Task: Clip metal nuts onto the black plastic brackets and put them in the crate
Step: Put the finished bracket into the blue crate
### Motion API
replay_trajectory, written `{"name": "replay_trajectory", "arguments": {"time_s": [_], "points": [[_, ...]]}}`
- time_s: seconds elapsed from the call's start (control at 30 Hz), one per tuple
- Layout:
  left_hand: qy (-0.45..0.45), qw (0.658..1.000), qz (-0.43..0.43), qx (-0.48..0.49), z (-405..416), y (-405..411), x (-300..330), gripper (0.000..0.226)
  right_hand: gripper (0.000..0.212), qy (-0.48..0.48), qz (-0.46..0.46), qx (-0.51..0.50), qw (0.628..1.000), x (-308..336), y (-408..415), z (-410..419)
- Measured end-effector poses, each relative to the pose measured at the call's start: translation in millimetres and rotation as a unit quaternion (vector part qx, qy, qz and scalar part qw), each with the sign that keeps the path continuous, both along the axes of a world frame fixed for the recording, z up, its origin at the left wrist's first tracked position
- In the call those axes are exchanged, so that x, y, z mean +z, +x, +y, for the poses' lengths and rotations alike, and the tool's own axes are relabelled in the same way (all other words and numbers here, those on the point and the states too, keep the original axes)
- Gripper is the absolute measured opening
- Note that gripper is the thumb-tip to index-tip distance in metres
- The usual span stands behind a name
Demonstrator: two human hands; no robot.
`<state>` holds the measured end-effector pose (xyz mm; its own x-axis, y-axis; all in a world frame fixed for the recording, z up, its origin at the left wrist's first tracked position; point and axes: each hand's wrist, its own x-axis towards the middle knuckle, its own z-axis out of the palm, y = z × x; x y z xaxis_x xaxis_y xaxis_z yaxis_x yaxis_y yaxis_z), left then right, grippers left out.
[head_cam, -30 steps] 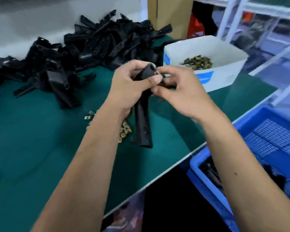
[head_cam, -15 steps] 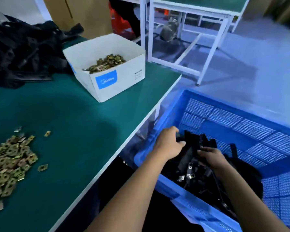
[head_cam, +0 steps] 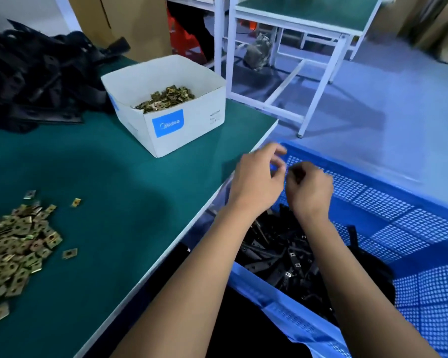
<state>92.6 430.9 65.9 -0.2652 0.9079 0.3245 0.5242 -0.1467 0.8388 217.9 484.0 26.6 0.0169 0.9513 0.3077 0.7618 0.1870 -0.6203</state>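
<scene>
— Where are the brackets?

— The clipped black brackets (head_cam: 282,254) lie heaped in the blue crate (head_cam: 398,202), right under both wrists. The forearms cover part of the heap, and the crate's near and right sides run out of the picture.

— And the hands?

— Both hover above the heap, close together. The left hand (head_cam: 256,182) has its fingers loosely curled with nothing between them that I can see. The right hand (head_cam: 308,189) is blurred, knuckles up; whether it holds something I cannot tell.

— Beyond the hands?

— Left of them, on the green table (head_cam: 140,202), loose metal nuts (head_cam: 16,241) form a pile cut off at the edge. Beyond the left hand stands a white box (head_cam: 181,125) with more nuts; farther left, a dark, blurry pile of bare brackets (head_cam: 36,78).
</scene>
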Motion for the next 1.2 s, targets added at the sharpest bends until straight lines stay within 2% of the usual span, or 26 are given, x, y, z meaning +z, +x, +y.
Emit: {"name": "replay_trajectory", "arguments": {"time_s": [0.1,0.2,0.3,0.37,0.47,0.53,0.6,0.63,0.7,0.8,0.87,0.93,1.07,1.1,1.2], "points": [[0.136,0.988,-0.037,0.058,-19,-29,42,0.028,0.011,0.122,0.029,0.09,0.988,57,-54,-21],[0.194,0.965,-0.076,0.158,-52,-78,65,0.028,0.012,0.142,0.027,0.208,0.967,92,-121,-52],[0.191,0.943,-0.081,0.259,-99,-142,66,0.025,0.014,0.109,0.011,0.34,0.934,104,-192,-90],[0.189,0.92,-0.051,0.34,-143,-186,60,0.021,0.016,0.089,-0.02,0.424,0.901,104,-241,-119],[0.18,0.863,-0.006,0.472,-221,-247,45,0.015,0.011,0.075,-0.093,0.528,0.841,99,-312,-173],[0.17,0.824,0.017,0.54,-278,-282,34,0.012,0.006,0.072,-0.097,0.587,0.801,92,-357,-215],[0.145,0.794,0.014,0.591,-328,-310,21,0.012,0.039,0.098,-0.117,0.611,0.777,83,-399,-252],[0.13,0.78,0.0,0.612,-346,-319,16,0.013,0.053,0.109,-0.135,0.596,0.784,80,-416,-265],[0.133,0.749,-0.064,0.646,-369,-332,10,0.009,0.067,0.104,-0.166,0.546,0.815,72,-447,-284],[0.174,0.713,-0.153,0.662,-377,-343,11,0.001,0.058,0.05,-0.203,0.523,0.826,61,-477,-296],[0.167,0.714,-0.15,0.663,-375,-347,13,0.001,0.051,0.043,-0.189,0.543,0.817,58,-489,-295],[0.153,0.719,-0.146,0.662,-373,-349,13,0.002,0.053,0.026,-0.177,0.564,0.806,63,-495,-290],[0.153,0.724,-0.166,0.652,-373,-353,12,0.009,0.083,-0.018,-0.128,0.537,0.834,86,-491,-286],[0.157,0.727,-0.181,0.644,-373,-355,13,0.012,0.079,-0.008,-0.111,0.534,0.838,90,-489,-289],[0.196,0.728,-0.279,0.594,-374,-357,17,0.022,0.045,0.011,-0.031,0.565,0.824,96,-475,-306]]}}
